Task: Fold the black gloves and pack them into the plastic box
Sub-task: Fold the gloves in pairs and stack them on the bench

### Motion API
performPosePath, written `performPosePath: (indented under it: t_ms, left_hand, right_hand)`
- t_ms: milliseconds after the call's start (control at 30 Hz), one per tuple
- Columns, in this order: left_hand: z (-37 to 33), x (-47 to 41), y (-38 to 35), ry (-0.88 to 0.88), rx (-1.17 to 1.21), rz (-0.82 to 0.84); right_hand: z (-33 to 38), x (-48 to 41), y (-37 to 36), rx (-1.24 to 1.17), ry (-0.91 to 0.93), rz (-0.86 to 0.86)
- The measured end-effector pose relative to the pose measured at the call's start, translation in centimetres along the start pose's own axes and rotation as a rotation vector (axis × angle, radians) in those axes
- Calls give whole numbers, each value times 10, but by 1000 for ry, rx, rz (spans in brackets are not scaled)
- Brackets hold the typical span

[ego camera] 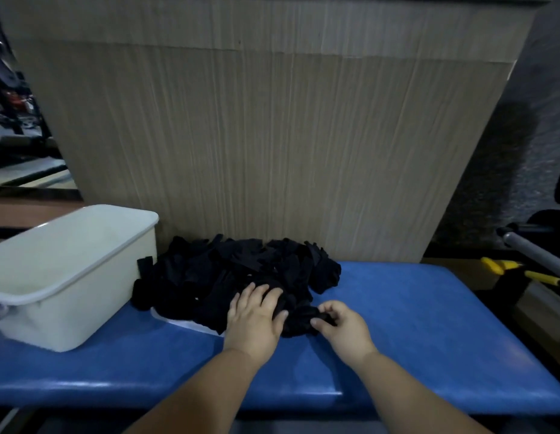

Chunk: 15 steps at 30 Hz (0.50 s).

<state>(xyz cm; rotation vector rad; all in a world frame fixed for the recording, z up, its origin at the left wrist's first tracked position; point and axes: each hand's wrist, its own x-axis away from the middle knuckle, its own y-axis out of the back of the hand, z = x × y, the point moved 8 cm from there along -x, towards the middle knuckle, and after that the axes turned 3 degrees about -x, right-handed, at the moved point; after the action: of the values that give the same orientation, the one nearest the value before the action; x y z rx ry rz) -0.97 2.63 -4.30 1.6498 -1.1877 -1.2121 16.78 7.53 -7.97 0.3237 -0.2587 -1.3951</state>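
The plastic box stands at the left end of the blue bench, open side up. The part of its inside that shows holds no gloves, so I judge packing not yet begun.

Just beside its right wall lies the heap of black gloves, loose and unsorted, banked against the wooden panel behind. One strip of fabric touches the box wall. A white sheet shows under the near edge of the heap; I cannot tell what it is.

The left hand lies flat on the near side of the heap, fingers straight and slightly spread, pressing fabric down.

To its right, a single glove sits bunched at the near-right edge of the heap, touching it. The right hand pinches this glove's right end, fingers curled narrow around the cloth.

Step in hand, by my judgement: separating and folding one glove.

The next move calls for drawing that glove free, flattening it on bare bench, folding it, then carrying it left across the heap into the box.

A yellow-handled tool lies beyond the right end of the bench, well apart.
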Motion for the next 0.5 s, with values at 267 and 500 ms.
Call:
performPosePath:
  t_ms: [267,500]
  left_hand:
    - [-16,-6,-2,58,23,-142]
    - [-61,-5,-8,-137,47,-247]
  right_hand:
    - [-18,4,54,-130,-3,-96]
    - [-33,1,90,-230,-24,-151]
